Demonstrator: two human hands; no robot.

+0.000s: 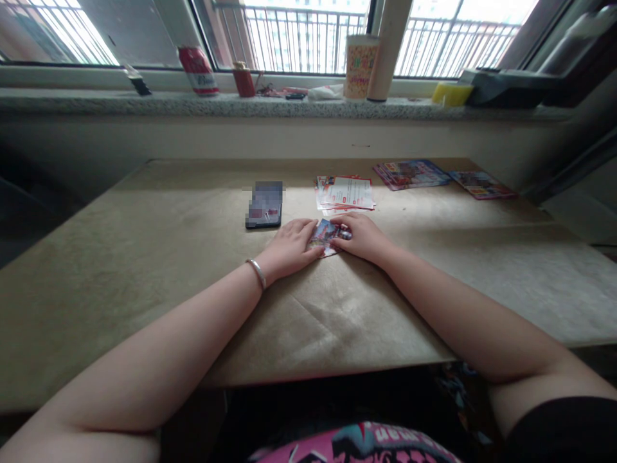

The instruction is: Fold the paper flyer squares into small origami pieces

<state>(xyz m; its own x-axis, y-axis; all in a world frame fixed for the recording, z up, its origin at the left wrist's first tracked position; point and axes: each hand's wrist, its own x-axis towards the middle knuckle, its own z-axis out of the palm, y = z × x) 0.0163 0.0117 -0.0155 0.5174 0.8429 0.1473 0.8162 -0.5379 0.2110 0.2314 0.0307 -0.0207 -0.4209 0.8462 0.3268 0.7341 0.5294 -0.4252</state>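
A small, colourfully printed card (324,234) lies at the middle of the table between my hands. My left hand (293,245), a silver bangle at its wrist, has its fingers and thumb on the card's left edge. At the right edge, my right hand (360,236) grips it between bent fingers and thumb. Whether it is one card or a few stacked is hard to tell. Just beyond my hands is a loose pile of white-and-red printed cards (344,193). A dark phone (265,204) lies beyond my left hand.
Colourful booklets or card packs lie in two groups, one at the back (412,174) and one farther right (482,184). On the windowsill (289,108) stand a red-and-white can (197,71), a red bottle (243,80) and a patterned cup (360,67). The table's front edge is near my body.
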